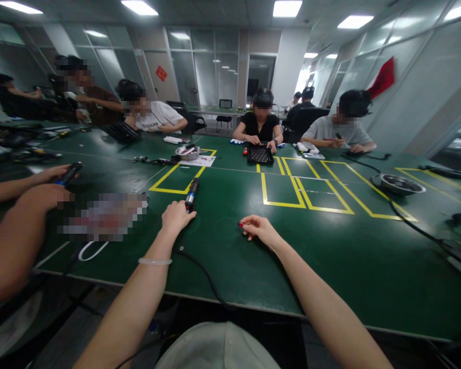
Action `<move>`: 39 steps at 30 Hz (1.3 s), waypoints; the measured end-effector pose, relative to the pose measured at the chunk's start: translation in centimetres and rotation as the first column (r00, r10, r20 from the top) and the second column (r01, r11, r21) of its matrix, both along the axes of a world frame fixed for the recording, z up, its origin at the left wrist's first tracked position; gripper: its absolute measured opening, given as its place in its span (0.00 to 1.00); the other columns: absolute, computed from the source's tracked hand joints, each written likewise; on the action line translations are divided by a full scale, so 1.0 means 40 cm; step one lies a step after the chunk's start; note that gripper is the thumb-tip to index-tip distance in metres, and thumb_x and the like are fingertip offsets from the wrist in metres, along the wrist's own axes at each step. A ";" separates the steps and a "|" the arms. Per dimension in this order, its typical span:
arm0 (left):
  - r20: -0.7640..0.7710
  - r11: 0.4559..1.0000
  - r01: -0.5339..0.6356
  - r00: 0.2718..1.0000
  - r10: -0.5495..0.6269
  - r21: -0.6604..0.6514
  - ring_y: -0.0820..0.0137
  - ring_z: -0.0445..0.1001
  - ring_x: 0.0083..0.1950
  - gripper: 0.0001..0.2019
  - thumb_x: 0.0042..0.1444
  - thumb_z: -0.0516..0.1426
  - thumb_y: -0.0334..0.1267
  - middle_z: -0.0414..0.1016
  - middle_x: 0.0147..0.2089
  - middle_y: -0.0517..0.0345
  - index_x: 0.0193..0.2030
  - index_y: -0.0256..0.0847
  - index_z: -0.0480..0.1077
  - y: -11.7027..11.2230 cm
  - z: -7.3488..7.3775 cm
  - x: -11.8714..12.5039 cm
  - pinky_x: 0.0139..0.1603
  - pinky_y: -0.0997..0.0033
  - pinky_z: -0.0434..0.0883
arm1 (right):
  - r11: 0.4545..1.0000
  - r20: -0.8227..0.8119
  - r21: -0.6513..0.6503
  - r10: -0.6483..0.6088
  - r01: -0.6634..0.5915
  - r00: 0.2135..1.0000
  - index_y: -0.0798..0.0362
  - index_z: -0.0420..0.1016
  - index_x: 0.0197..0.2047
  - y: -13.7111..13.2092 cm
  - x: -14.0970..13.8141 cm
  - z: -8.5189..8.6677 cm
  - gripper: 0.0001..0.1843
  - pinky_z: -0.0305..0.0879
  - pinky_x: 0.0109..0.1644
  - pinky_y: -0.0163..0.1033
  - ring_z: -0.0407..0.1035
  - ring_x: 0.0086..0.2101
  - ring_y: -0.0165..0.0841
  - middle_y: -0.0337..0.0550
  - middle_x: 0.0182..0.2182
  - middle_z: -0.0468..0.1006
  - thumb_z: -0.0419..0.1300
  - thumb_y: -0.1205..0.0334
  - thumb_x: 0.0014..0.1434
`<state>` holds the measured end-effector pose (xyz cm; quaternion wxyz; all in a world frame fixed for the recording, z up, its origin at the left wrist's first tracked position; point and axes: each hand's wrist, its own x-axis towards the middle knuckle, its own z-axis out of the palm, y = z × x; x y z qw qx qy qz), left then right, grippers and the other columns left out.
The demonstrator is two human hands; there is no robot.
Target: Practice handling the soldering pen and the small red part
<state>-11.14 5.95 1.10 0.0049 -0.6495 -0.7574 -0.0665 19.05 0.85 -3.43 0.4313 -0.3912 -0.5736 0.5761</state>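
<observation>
My left hand (175, 217) is closed around the rear end of a black corded power tool (192, 193) that lies on the green table (330, 256), its tip pointing away from me. A pale bangle (154, 261) sits on that wrist. The tool's black cable (203, 271) runs back over the near table edge. My right hand (258, 228) rests on the table to the right, fingers curled, pinching a small red piece (240, 224) at the fingertips.
Yellow tape rectangles (292, 189) mark the table. A co-worker's arms (23, 215) at the left hold a dark tool (69, 173). Across sit several people, one with a black tray (260, 154). Metal bowls (401, 183) and cables (415, 225) lie at the right.
</observation>
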 end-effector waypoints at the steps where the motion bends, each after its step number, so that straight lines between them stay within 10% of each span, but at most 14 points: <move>1: 0.006 0.999 0.042 0.999 -0.042 0.001 0.52 0.72 0.49 0.27 0.52 0.56 0.55 0.72 0.49 0.41 0.53 0.39 0.70 -0.006 0.000 0.018 0.42 0.60 0.70 | 1.000 0.018 0.009 0.007 -0.007 1.000 0.56 0.74 0.40 -0.002 0.000 0.004 0.17 0.67 0.25 0.32 0.67 0.23 0.27 0.37 0.24 0.74 0.67 0.56 0.49; 11: 0.019 0.874 0.483 0.875 -0.484 0.043 0.59 0.69 0.52 0.27 0.54 0.57 0.52 0.70 0.52 0.48 0.58 0.43 0.65 -0.080 -0.014 0.207 0.48 0.66 0.68 | 0.982 0.089 0.185 -0.055 0.038 0.995 0.53 0.70 0.41 0.003 -0.014 -0.014 0.16 0.59 0.23 0.30 0.61 0.22 0.23 0.36 0.31 0.72 0.65 0.56 0.51; 17: 0.070 0.772 0.633 0.769 -0.635 0.051 0.60 0.68 0.53 0.25 0.54 0.58 0.50 0.69 0.53 0.50 0.57 0.44 0.64 -0.115 -0.017 0.258 0.46 0.66 0.69 | 0.840 0.398 0.542 -0.239 -0.017 0.886 0.53 0.70 0.36 -0.009 -0.020 -0.002 0.03 0.61 0.34 0.34 0.63 0.27 0.27 0.38 0.33 0.70 0.60 0.65 0.56; 24: 0.111 0.742 0.668 0.734 -0.670 0.054 0.60 0.66 0.55 0.26 0.55 0.58 0.48 0.67 0.55 0.50 0.59 0.44 0.61 -0.117 -0.021 0.260 0.49 0.66 0.69 | 0.776 0.603 0.619 -0.368 -0.124 0.708 0.50 0.72 0.39 -0.031 -0.033 0.011 0.04 0.62 0.38 0.34 0.67 0.34 0.30 0.42 0.43 0.71 0.60 0.64 0.59; 39: 0.112 0.751 0.659 0.743 -0.660 0.051 0.60 0.67 0.56 0.28 0.53 0.59 0.49 0.66 0.57 0.51 0.59 0.45 0.60 -0.120 -0.018 0.261 0.49 0.65 0.69 | 0.719 0.603 0.660 -0.334 -0.219 0.724 0.49 0.74 0.44 -0.023 -0.017 0.014 0.11 0.66 0.47 0.36 0.70 0.46 0.34 0.44 0.46 0.73 0.54 0.69 0.62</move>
